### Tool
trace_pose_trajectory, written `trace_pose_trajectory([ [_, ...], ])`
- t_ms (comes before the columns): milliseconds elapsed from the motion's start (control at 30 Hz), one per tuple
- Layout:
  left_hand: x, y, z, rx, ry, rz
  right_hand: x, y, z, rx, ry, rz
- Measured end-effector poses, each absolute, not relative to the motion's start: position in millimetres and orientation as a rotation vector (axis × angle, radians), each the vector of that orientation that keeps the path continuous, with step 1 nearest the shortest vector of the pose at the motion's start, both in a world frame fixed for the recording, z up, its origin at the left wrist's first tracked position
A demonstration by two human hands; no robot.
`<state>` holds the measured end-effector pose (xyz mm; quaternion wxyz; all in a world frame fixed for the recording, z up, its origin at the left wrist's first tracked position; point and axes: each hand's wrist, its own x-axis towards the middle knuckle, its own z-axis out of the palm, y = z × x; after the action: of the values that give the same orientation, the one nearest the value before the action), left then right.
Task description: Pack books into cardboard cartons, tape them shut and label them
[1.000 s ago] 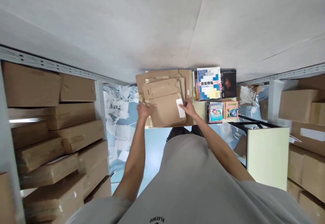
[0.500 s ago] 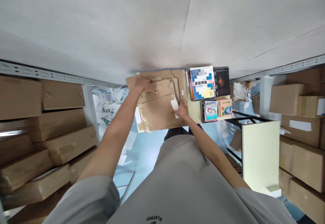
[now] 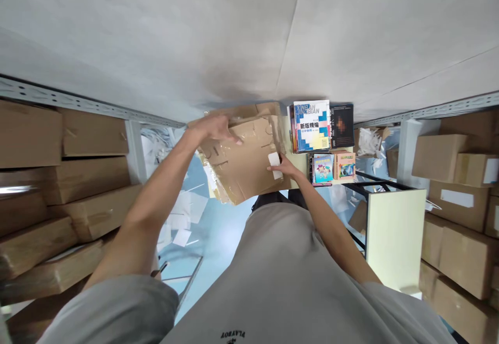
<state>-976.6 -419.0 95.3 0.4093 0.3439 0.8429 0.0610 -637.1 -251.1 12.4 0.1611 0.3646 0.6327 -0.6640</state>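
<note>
Flattened cardboard (image 3: 245, 162) lies in front of me in a loose stack, with clear tape hanging along its left and lower edges. My left hand (image 3: 216, 127) is closed over the upper left edge of the top piece, thumb on the face and the other fingers partly hidden. At the lower right edge, my right hand (image 3: 286, 167) pinches the same piece, its thumb on a white label (image 3: 274, 163). The top piece is tilted against the cardboard (image 3: 268, 109) behind it.
Stacked books (image 3: 312, 126) stand just right of the cardboard, with smaller booklets (image 3: 323, 168) below them. Cardboard boxes (image 3: 97, 211) fill the left shelf, and more boxes (image 3: 468, 235) the right. Loose paper (image 3: 187, 209) litters the floor. A pale panel (image 3: 395, 235) stands at right.
The top cardboard has tilted and turned slightly, its right side rising. My left hand has shifted a little left, and my right hand slightly right and up with it.
</note>
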Motion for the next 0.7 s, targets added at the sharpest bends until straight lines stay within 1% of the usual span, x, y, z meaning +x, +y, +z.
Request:
trace_pose_trajectory([
  [167, -893, -454, 182, 1.062, 2.138, 0.208, -589, -246, 56, 0.919, 1.735, -2.020],
  [300, -816, -493, 243, 1.096, 2.179, 0.474, -547, -253, 103, 0.853, 1.774, -2.040],
  [367, -792, -507, 274, 1.123, 2.181, 0.590, -531, -253, 128, 0.851, 1.839, -2.037],
  [433, -778, -517, 300, 1.139, 2.204, 0.633, -520, -248, 153, 0.842, 1.934, -2.038],
  [533, -770, -529, 324, 1.104, 2.273, 0.657, -512, -232, 189, 0.726, 2.050, -2.007],
  [633, -770, -529, 329, 1.043, 2.366, 0.649, -509, -213, 216, 0.576, 2.152, -1.913],
  [700, -775, -518, 327, 1.040, 2.393, 0.634, -508, -200, 228, 0.610, 2.284, -1.827],
])
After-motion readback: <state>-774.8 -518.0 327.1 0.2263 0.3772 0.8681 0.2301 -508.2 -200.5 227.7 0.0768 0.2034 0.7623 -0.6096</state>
